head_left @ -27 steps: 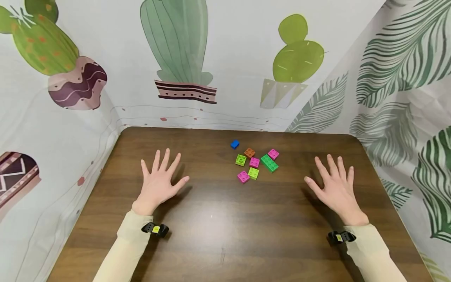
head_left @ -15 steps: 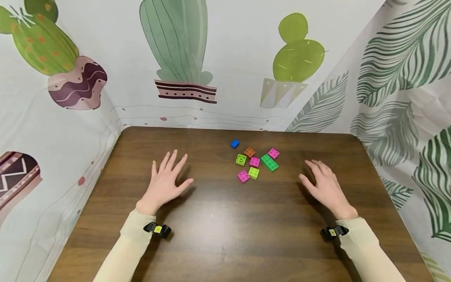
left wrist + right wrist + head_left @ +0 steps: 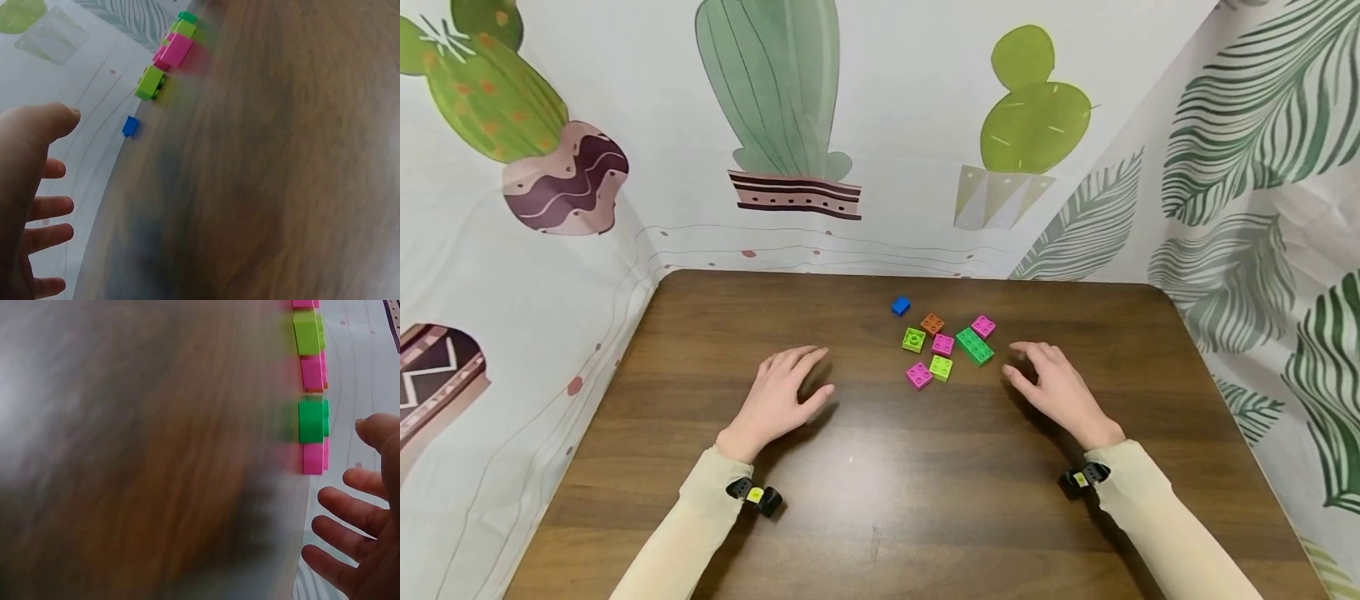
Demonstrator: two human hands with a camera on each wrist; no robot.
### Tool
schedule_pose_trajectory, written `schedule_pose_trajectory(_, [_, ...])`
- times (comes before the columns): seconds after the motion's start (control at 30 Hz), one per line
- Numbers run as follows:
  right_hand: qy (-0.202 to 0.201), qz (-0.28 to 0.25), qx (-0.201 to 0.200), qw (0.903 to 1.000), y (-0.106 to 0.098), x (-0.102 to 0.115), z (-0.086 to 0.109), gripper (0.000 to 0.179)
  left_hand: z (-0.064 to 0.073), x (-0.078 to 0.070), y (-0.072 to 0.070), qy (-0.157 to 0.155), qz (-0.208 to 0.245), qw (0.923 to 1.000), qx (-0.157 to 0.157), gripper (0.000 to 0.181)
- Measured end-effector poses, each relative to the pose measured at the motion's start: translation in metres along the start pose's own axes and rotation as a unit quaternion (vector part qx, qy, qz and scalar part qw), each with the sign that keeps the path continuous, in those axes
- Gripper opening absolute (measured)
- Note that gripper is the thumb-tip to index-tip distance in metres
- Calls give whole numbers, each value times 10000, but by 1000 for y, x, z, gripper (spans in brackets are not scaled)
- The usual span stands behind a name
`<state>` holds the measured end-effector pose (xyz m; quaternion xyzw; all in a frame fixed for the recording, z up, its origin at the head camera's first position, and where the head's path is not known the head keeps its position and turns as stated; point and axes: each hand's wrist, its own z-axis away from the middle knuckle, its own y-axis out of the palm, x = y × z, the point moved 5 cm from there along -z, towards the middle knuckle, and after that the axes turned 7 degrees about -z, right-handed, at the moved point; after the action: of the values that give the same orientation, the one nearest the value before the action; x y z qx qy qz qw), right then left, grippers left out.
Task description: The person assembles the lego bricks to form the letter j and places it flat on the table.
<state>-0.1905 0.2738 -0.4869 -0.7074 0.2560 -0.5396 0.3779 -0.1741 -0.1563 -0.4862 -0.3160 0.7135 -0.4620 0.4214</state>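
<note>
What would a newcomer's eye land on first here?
Probably the bright bricks clustered near the brown table's back edge, the blue brick farthest back. Next, the left hand and right hand, both empty, on either side of them. Large cactus prints stand out on the white backdrop behind.

Pale cream sleeves (image 3: 1138,492) carry black wrist devices (image 3: 1093,474) with yellow patches (image 3: 755,494).

table (image 3: 850,550) — wall covering (image 3: 910,100) behind it and along both sides. on the table, toward the rear, slightly right of centre: 8 bricks (image 3: 943,345). rearmost brick (image 3: 900,307), alone, behind the rest. middle group (image 3: 913,341), 3 — between rearmost brick and front pair (image 3: 941,369). front pair, side by side. right pair (image 3: 974,347), 1 behind the other. left hand (image 3: 775,402), left of all 8. right hand (image 3: 1060,390), right of them, near the right pair.
</note>
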Motion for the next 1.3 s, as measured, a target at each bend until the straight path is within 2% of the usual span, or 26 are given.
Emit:
schedule_pose_trajectory(0.27, [148, -54, 298, 9994, 12, 5, -15, 54, -4, -13, 8, 109, 163, 9997, 111, 55])
schedule_pose_trajectory(0.67, [129, 154, 233, 9995, 21, 14, -31, 50, -6, -24, 13, 200, 219, 9995, 145, 51])
schedule_pose_trajectory(1.03, [110, 432, 181, 9988, 25, 15, -36, 41, -7, -29, 19, 276, 257, 9991, 196, 49])
schedule_pose_trajectory(1.3, [117, 439, 255, 9986, 24, 14, -34, 34, -7, -31, 24, 360, 312, 9986, 219, 46])
